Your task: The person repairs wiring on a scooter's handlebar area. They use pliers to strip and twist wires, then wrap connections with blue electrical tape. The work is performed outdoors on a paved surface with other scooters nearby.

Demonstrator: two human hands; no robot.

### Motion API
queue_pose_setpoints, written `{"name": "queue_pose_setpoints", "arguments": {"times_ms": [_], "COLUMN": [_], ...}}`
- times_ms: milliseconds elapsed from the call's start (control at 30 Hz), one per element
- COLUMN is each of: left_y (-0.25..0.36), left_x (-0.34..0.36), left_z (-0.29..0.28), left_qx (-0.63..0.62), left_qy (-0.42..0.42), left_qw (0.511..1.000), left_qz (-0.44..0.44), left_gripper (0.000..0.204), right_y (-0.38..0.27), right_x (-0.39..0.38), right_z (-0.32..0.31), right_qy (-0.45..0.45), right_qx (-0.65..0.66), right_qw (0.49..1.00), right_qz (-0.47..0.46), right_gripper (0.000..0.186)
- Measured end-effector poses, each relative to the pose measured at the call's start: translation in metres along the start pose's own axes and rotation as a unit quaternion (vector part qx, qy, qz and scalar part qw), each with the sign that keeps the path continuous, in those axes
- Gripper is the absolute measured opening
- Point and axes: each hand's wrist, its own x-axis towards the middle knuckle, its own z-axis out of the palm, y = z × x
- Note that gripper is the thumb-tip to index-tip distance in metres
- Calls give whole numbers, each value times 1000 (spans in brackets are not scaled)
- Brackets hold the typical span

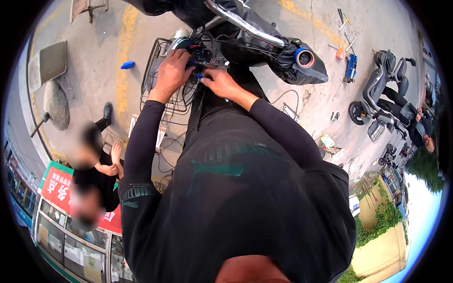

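The opened front of a two-wheeler lies before me, with a tangle of dark wiring [202, 53] exposed above its black wire basket [150, 75]. My left hand [171, 73] reaches over the basket, its fingers curled down among the wires; what they hold is hidden. Close beside it, my right hand [221, 84] pinches a small blue piece [200, 76] between thumb and fingers, too small to identify. A chrome handlebar [245, 22] crosses above the hands. On the black cover at the bar's right rests a blue-rimmed tape roll [305, 57].
Hand tools [350, 43] and a blue tool [350, 68] lie on the pavement at right, near a parked grey scooter [380, 89]. A blue object [127, 65] and a large stone [56, 104] are at left. A person [96, 170] is at lower left.
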Motion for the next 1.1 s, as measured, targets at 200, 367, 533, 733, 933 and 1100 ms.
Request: {"name": "queue_pose_setpoints", "arguments": {"times_ms": [200, 367, 533, 733, 933, 1100], "left_y": [-15, -32, -34, -35, -66, -44], "left_x": [-7, 22, 59, 73, 14, -4], "left_z": [1, 0, -9, -19, 6, 25], "left_qx": [-57, -99, -87, -58, -64, -109], "left_qy": [-123, -210, -367, -452, -336, -237], "left_qw": [990, 973, 925, 890, 940, 957], "left_qz": [-25, -21, -49, -21, -14, -129], "left_gripper": [21, 17, 23, 24, 20, 20], "right_y": [17, 21, 11, -13, -32, -26], "right_x": [4, -3, -18, -29, -19, -4], "right_z": [20, 17, 1, -8, 4, -12], "right_qy": [25, 18, 10, 14, 73, -30], "right_qx": [-4, -1, 29, 47, -35, -264], "right_qw": [999, 1000, 1000, 998, 948, 913], "right_qz": [-42, -20, -9, -35, -308, -311], "right_gripper": [27, 30, 32, 29, 16, 13]}}
